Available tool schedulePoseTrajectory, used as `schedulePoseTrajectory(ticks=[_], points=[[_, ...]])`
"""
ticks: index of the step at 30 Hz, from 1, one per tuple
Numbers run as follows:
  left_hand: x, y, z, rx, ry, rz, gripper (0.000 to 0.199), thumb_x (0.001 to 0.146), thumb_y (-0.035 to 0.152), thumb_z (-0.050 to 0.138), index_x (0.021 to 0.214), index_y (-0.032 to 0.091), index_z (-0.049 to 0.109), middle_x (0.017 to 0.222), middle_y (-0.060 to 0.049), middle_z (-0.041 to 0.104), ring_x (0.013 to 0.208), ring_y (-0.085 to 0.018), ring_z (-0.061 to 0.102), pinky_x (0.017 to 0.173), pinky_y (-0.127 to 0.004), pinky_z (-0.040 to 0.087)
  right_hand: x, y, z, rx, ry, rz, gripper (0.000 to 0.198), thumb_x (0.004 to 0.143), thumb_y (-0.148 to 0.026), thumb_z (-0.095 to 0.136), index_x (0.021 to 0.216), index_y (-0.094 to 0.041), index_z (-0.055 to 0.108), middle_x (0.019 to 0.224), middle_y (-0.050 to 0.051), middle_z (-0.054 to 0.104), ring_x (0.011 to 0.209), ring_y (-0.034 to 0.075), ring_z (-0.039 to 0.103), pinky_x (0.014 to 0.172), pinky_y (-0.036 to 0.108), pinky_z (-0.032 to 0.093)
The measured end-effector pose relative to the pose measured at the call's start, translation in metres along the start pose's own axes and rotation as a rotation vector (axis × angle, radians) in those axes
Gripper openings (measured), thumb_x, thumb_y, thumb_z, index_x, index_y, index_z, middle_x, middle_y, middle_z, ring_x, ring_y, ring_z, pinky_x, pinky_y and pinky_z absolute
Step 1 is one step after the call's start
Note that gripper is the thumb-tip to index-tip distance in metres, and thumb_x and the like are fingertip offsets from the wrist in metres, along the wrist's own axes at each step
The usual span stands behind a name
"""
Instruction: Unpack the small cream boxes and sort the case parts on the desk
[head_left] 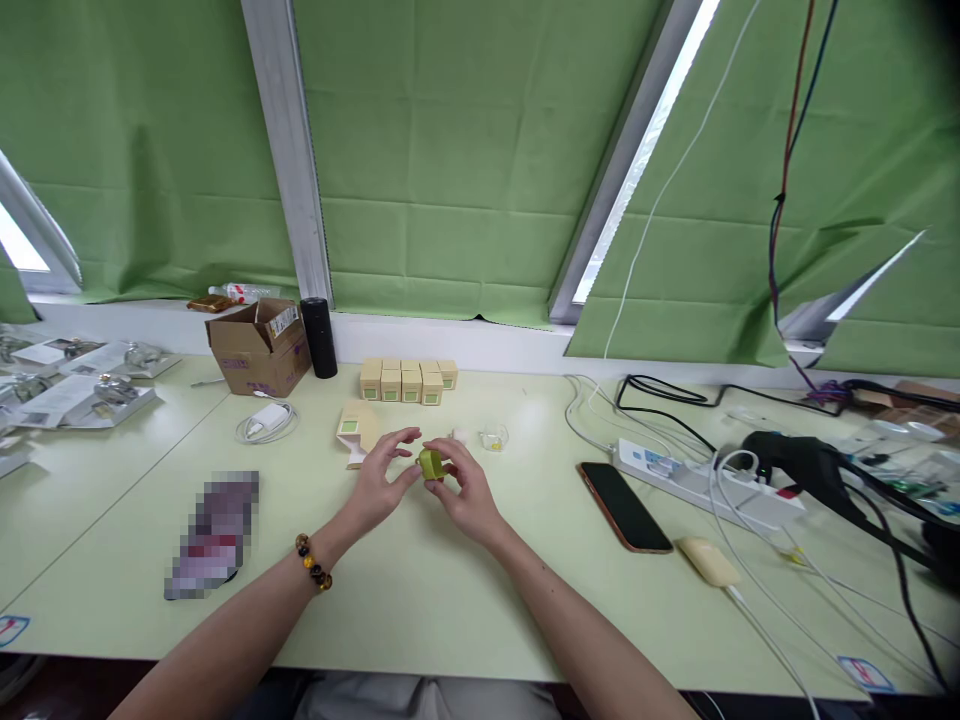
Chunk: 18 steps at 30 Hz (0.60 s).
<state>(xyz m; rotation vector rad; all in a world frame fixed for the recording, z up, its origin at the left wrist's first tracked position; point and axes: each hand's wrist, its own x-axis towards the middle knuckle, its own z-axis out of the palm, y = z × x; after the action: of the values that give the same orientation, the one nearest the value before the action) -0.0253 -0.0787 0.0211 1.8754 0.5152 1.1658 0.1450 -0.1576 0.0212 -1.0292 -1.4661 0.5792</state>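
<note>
A small yellow-green boxy object (430, 464), its exact kind unclear, is held above the table between the thumb and fingers of my right hand (466, 492). On its other side is my left hand (377, 482), fingers curved and apart, with the thumb tip close to the object; whether it touches cannot be made out. Just behind my left hand lies an opened small cardboard box (358, 430) with a green label. Beyond my right fingers sit a small pale pinkish item (459, 436) and a clear plastic piece (493, 437).
Several small kraft boxes (402, 382) stand in rows near the wall. At left are a carton (259, 350), a black cylinder (319, 338), a coiled white charger (268, 420) and a blurred-out item (214, 535). A phone (624, 507), power strip (697, 485) and cables lie right.
</note>
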Motion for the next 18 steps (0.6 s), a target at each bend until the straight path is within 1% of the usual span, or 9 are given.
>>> schedulePoseTrajectory(ticks=[3, 6, 8, 12, 15, 18], points=[[0.002, -0.003, 0.001, -0.007, -0.084, -0.025, 0.043, 0.092, 0.026, 0.07, 0.135, 0.026, 0.064, 0.141, -0.012, 0.063, 0.128, -0.027, 0.061, 0.103, -0.044, 0.055, -0.002, 0.004, 0.0, -0.073, -0.054, -0.042, 0.059, 0.089, -0.014, 0.061, 0.144, -0.035, 0.057, 0.139, 0.009, 0.057, 0.12, 0.025, 0.061, 0.087, 0.038, 0.057], [0.003, -0.003, 0.003, -0.038, -0.108, -0.027, 0.039, 0.093, 0.025, 0.069, 0.132, 0.027, 0.067, 0.14, -0.011, 0.063, 0.129, -0.027, 0.061, 0.106, -0.045, 0.054, -0.003, 0.01, 0.001, -0.095, -0.008, -0.016, 0.067, 0.09, -0.017, 0.064, 0.152, -0.034, 0.045, 0.138, 0.01, 0.059, 0.12, 0.025, 0.062, 0.093, 0.041, 0.057], [0.003, -0.001, 0.004, -0.084, -0.096, -0.027, 0.038, 0.093, 0.026, 0.07, 0.131, 0.026, 0.066, 0.138, -0.011, 0.064, 0.128, -0.027, 0.062, 0.109, -0.046, 0.053, -0.003, 0.012, 0.002, -0.091, 0.045, -0.004, 0.066, 0.089, -0.018, 0.066, 0.15, -0.031, 0.044, 0.133, 0.01, 0.062, 0.117, 0.025, 0.064, 0.094, 0.042, 0.057], [0.002, 0.001, 0.004, -0.107, -0.06, -0.047, 0.036, 0.09, 0.024, 0.072, 0.126, 0.022, 0.066, 0.131, -0.011, 0.068, 0.123, -0.026, 0.065, 0.112, -0.047, 0.051, -0.002, 0.009, 0.003, -0.096, 0.113, -0.042, 0.055, 0.085, -0.014, 0.066, 0.137, -0.027, 0.053, 0.13, 0.01, 0.064, 0.117, 0.025, 0.064, 0.092, 0.04, 0.058], [0.002, -0.001, 0.003, -0.049, -0.022, -0.034, 0.041, 0.088, 0.02, 0.074, 0.128, 0.023, 0.065, 0.132, -0.011, 0.068, 0.123, -0.026, 0.064, 0.11, -0.048, 0.051, -0.002, 0.005, 0.002, -0.087, 0.113, -0.061, 0.05, 0.085, -0.012, 0.064, 0.132, -0.026, 0.054, 0.129, 0.01, 0.065, 0.117, 0.025, 0.065, 0.093, 0.041, 0.058], [0.002, -0.001, 0.002, 0.065, -0.015, 0.024, 0.049, 0.087, 0.017, 0.074, 0.133, 0.026, 0.062, 0.137, -0.011, 0.065, 0.125, -0.027, 0.062, 0.107, -0.049, 0.052, -0.002, 0.005, 0.002, -0.087, 0.098, -0.078, 0.048, 0.088, -0.012, 0.062, 0.133, -0.026, 0.054, 0.129, 0.01, 0.067, 0.116, 0.025, 0.065, 0.095, 0.042, 0.057]])
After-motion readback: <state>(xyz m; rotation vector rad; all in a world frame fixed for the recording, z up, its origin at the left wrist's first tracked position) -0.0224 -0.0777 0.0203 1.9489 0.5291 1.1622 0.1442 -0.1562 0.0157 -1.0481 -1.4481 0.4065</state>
